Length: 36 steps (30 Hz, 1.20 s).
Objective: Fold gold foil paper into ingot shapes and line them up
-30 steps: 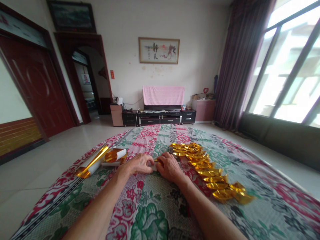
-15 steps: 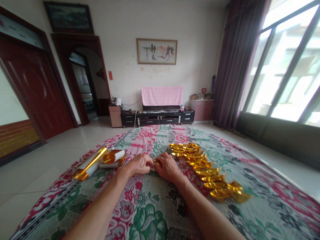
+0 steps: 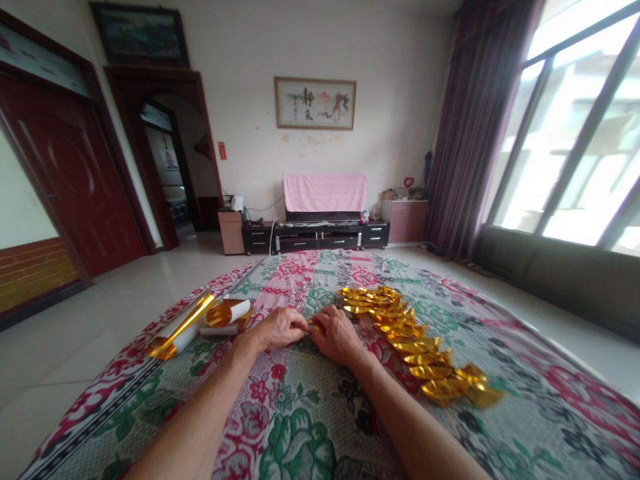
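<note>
Over the middle of the flowered tablecloth (image 3: 295, 440), my left hand (image 3: 281, 328) and my right hand (image 3: 333, 331) meet with fingers bent and pinched. Between the fingertips a sliver of gold foil paper (image 3: 311, 323) shows; the rest of it is hidden behind my hands. To the right of my right hand lies a curving row of folded gold foil ingots (image 3: 415, 345), several of them close together. Left of my left hand are curled sheets of gold foil paper (image 3: 185, 327) with white backs, and another rolled sheet (image 3: 227, 313) beside them.
Beyond the table's far edge stands a low black TV cabinet (image 3: 317, 240) with a pink cloth (image 3: 325, 192) draped over the screen. A purple curtain (image 3: 457, 133) and large windows are on the right. Dark red doors (image 3: 70, 160) are on the left.
My fingers have shifted slightly at the pinched paper, and the pale piece seen below the fingertips before no longer shows. The foil ingots and loose sheets lie as before.
</note>
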### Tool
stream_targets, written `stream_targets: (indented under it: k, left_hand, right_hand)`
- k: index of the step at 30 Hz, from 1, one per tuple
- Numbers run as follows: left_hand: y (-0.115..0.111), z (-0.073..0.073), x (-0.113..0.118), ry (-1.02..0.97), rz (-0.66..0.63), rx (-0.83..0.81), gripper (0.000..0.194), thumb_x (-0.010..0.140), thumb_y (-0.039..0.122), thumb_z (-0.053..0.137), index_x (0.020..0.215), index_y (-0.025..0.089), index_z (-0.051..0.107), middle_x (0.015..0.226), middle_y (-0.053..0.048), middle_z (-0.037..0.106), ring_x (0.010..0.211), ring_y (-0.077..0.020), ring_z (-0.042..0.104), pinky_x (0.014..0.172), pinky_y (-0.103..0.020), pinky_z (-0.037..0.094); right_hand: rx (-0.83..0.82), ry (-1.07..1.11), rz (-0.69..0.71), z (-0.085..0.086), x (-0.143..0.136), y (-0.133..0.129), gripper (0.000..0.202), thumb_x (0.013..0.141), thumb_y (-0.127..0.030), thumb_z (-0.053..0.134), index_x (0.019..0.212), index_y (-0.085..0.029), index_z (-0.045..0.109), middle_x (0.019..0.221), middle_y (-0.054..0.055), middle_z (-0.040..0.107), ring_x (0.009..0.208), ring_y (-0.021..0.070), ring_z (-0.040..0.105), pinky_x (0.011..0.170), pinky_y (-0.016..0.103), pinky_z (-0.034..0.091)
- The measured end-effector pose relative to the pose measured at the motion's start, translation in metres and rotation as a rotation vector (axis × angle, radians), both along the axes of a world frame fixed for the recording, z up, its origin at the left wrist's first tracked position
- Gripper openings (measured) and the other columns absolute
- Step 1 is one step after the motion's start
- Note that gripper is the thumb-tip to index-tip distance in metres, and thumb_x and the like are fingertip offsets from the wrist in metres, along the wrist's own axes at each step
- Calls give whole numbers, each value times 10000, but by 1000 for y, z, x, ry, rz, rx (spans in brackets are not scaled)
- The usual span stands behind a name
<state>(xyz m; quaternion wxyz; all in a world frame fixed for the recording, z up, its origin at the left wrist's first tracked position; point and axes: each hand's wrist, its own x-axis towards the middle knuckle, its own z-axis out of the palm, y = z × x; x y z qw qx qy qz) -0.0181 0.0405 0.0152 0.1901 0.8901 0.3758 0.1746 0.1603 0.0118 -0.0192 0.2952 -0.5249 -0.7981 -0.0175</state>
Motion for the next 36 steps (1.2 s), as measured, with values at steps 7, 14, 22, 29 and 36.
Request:
stream_targets:
  k: [7,14,22,29,36]
  left_hand:
    - [-3,3,0,-93,65,-111,278,694,236,491,873,151,685,769,-8,680,691,-128,581,604,-190,409]
    - [-1,0,-1,-122,21,-131,361,648,127,429,896,150,691,785,-2,690,694,-119,585,642,-188,425]
    - [5,-7,-1,-107,11,16,248,651,153,523,811,166,713,752,-15,648,691,-116,568,642,-188,419]
    - [6,-8,-3,-180,-8,-14,193,663,179,573,791,167,717,799,-28,626,749,-121,560,709,-200,428]
    - [6,-7,-5,-183,-23,-37,185,643,154,580,765,200,713,876,-9,597,818,-114,545,775,-196,421]
  right_hand:
    - [6,2,3,-2,1,2,186,804,-313,492,887,-219,630,929,56,533,865,171,497,778,269,356]
    - [0,4,6,0,1,0,201,801,-330,498,903,-219,631,935,59,538,859,171,501,773,270,358]
    - [1,-15,5,2,0,0,196,811,-301,481,887,-206,635,931,65,548,868,171,505,777,270,365]
    - [-12,-28,2,1,0,1,210,818,-288,478,930,-219,641,955,66,557,884,174,506,792,274,362]
    - [-5,-2,12,1,0,1,212,818,-281,465,920,-219,641,946,58,555,864,165,508,789,264,367]
